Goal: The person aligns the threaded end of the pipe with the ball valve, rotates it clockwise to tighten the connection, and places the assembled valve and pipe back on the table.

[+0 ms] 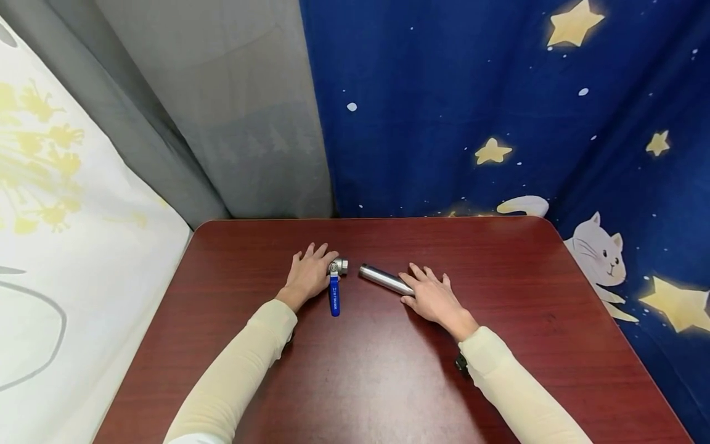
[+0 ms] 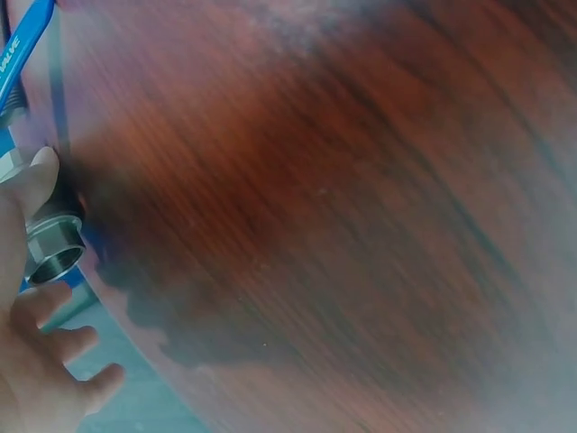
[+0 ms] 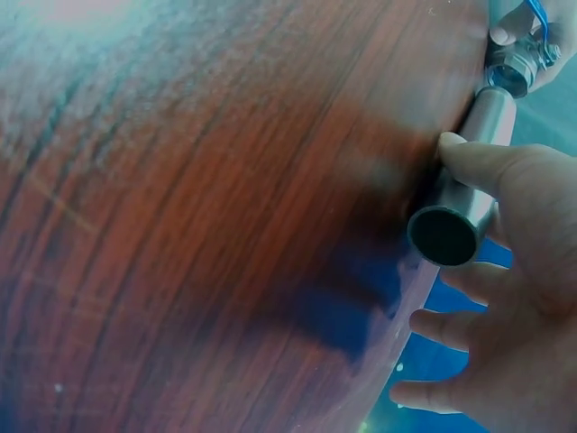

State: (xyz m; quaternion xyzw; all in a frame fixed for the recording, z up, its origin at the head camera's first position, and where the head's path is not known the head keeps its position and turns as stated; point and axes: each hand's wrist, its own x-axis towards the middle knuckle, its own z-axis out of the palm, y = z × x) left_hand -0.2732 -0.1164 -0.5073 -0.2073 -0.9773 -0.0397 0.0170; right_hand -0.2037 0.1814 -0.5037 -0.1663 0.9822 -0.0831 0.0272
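Observation:
A metal ball valve (image 1: 341,266) with a long blue lever handle (image 1: 334,297) lies left of centre on the table. My left hand (image 1: 308,275) holds its body between thumb and index finger, the other fingers spread out. In the left wrist view, the open threaded end of the valve (image 2: 56,248) shows beside the thumb. To the right, a shiny metal pipe (image 1: 383,279) slants toward the valve, a small gap between them. My right hand (image 1: 435,298) pinches the pipe's near end with thumb and index finger. The right wrist view shows the pipe's hollow end (image 3: 444,236).
The reddish-brown wooden table (image 1: 355,382) has rounded far corners. Behind it hang a grey curtain (image 1: 249,123) and a blue curtain with stars (image 1: 410,123). White patterned cloth (image 1: 83,296) hangs along the left side.

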